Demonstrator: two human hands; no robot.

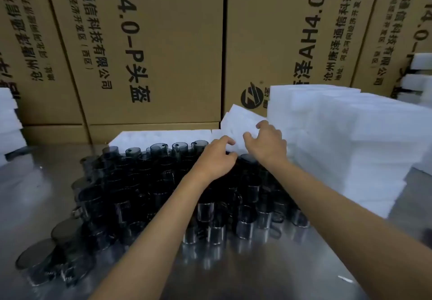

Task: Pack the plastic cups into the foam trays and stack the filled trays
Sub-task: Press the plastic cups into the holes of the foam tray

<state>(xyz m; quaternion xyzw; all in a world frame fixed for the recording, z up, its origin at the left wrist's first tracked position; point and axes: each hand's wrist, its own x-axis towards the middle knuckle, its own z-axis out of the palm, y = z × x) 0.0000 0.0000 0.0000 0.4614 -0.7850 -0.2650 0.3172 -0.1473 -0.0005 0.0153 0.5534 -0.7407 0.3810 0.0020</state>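
Both my hands, left (pixel 216 157) and right (pixel 266 144), pinch a tilted foam tray (pixel 238 122) beyond the dark plastic cups (pixel 140 182) crowding the counter (pixel 257 271); foam stack (pixel 339 136) beside, cartons (pixel 152 42) behind, fingertips blurred.

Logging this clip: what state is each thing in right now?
Left hand: fingers curled on the tilted foam sheet's edge.
Right hand: grips the same sheet.
Foam sheet: lifted, tilted.
Foam tray: flat behind the cups.
Cups: loose, crowded on the table.
Foam stack: piled high.
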